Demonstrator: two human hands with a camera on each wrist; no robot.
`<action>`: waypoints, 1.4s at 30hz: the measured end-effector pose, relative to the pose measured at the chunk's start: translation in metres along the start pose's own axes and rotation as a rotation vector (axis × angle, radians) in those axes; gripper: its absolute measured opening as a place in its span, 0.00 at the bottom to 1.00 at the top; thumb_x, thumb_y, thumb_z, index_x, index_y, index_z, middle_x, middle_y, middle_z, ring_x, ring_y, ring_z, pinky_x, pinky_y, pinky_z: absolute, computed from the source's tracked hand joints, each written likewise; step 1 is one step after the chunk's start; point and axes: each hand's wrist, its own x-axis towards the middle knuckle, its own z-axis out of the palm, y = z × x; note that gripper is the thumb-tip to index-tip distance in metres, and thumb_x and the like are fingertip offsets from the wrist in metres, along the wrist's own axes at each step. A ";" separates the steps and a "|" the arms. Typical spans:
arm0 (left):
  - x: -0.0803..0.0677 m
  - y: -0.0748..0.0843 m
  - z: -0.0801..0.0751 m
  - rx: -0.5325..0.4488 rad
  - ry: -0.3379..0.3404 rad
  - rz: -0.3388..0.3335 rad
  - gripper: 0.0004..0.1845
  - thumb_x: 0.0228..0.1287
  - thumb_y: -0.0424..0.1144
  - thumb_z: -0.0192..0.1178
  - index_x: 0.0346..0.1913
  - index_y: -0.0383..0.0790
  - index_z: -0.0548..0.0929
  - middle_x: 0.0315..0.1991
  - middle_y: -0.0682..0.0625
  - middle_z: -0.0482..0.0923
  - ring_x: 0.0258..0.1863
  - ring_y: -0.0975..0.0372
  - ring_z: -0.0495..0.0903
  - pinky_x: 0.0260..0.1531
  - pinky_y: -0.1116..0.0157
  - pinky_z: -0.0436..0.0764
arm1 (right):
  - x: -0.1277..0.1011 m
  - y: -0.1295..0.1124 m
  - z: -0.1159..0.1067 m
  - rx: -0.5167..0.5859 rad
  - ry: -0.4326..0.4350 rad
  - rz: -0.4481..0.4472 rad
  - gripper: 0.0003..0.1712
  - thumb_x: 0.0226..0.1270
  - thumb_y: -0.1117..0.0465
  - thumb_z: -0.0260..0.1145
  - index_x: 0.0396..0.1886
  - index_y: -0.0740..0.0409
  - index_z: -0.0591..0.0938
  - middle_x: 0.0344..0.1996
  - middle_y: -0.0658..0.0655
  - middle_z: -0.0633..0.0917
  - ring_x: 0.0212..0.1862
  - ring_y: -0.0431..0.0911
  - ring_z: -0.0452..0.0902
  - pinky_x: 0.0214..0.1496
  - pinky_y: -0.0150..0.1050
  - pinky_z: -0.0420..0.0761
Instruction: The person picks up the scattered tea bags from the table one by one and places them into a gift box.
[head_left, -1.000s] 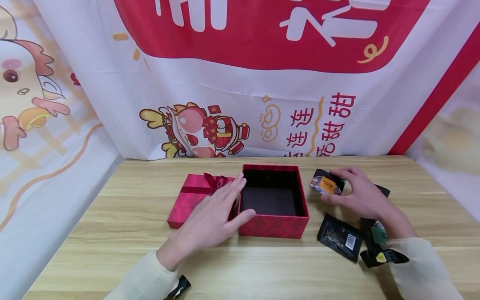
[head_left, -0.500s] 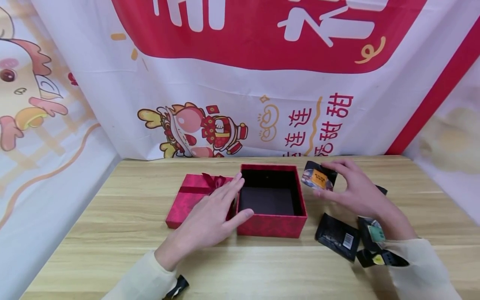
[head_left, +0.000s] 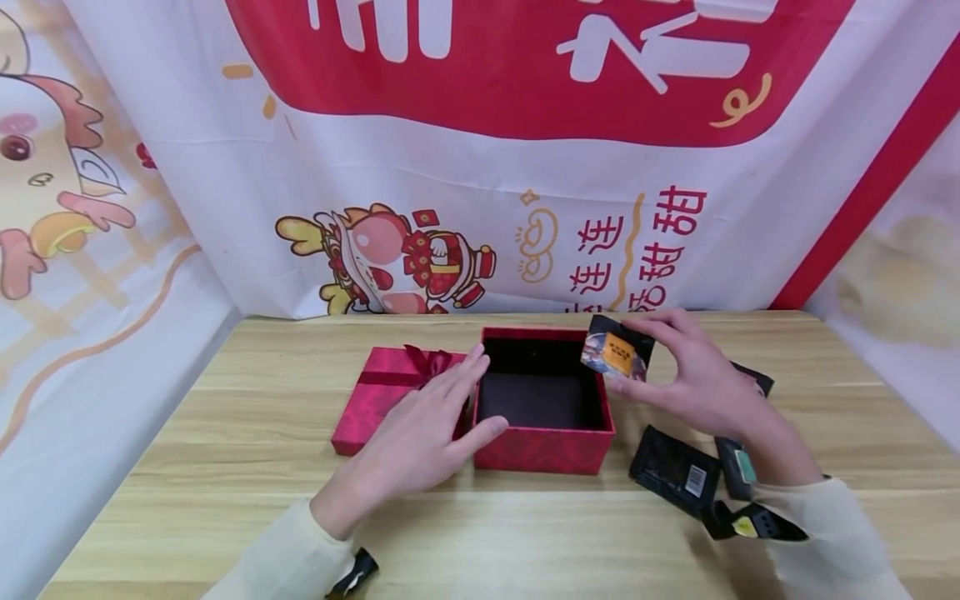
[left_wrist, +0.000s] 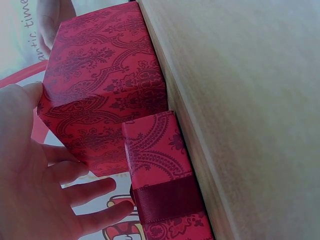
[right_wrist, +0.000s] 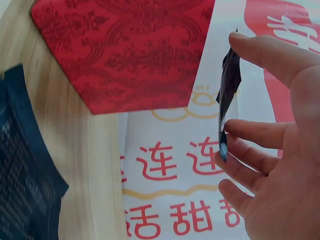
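An open red box [head_left: 545, 450] with a dark lining stands mid-table; it also shows as a patterned red wall [left_wrist: 105, 90] and a red side [right_wrist: 125, 50]. My left hand [head_left: 431, 425] lies flat with straight fingers against the box's left wall, thumb on its front corner. The red lid [head_left: 382, 387] with a ribbon bow lies beside it, partly under that hand. My right hand [head_left: 693, 379] pinches a small black packet [head_left: 617, 350] with an orange label, holding it above the box's right rear corner. In the right wrist view the packet [right_wrist: 227, 95] is edge-on between thumb and fingers.
More black packets lie on the wooden table [head_left: 480, 533] right of the box: one with a barcode [head_left: 677, 471], others [head_left: 738, 471] by my right wrist. A printed red-and-white banner [head_left: 480, 158] hangs behind the table and along both sides.
My right hand has lifted the orange-labelled packet off the table and carried it left, up to the box's right rear corner. The left hand has stayed in place.
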 end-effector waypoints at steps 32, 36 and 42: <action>0.001 0.001 0.001 -0.003 0.003 0.008 0.47 0.76 0.75 0.45 0.87 0.56 0.50 0.88 0.60 0.46 0.85 0.56 0.59 0.78 0.43 0.70 | 0.020 -0.032 0.056 -0.012 -0.050 -0.160 0.45 0.58 0.46 0.83 0.74 0.54 0.78 0.69 0.57 0.73 0.69 0.55 0.72 0.74 0.62 0.76; 0.001 0.001 0.000 -0.001 0.000 0.004 0.47 0.76 0.75 0.44 0.87 0.57 0.49 0.88 0.60 0.45 0.85 0.56 0.59 0.78 0.43 0.70 | 0.021 -0.034 0.056 -0.043 -0.072 -0.160 0.45 0.58 0.47 0.83 0.73 0.55 0.79 0.69 0.59 0.73 0.70 0.57 0.70 0.75 0.63 0.74; 0.002 0.000 0.001 0.000 -0.005 -0.001 0.47 0.75 0.75 0.44 0.87 0.58 0.48 0.88 0.61 0.45 0.85 0.56 0.59 0.78 0.44 0.70 | 0.022 -0.034 0.057 -0.066 -0.102 -0.185 0.43 0.58 0.48 0.83 0.71 0.57 0.80 0.68 0.59 0.75 0.71 0.57 0.68 0.76 0.63 0.72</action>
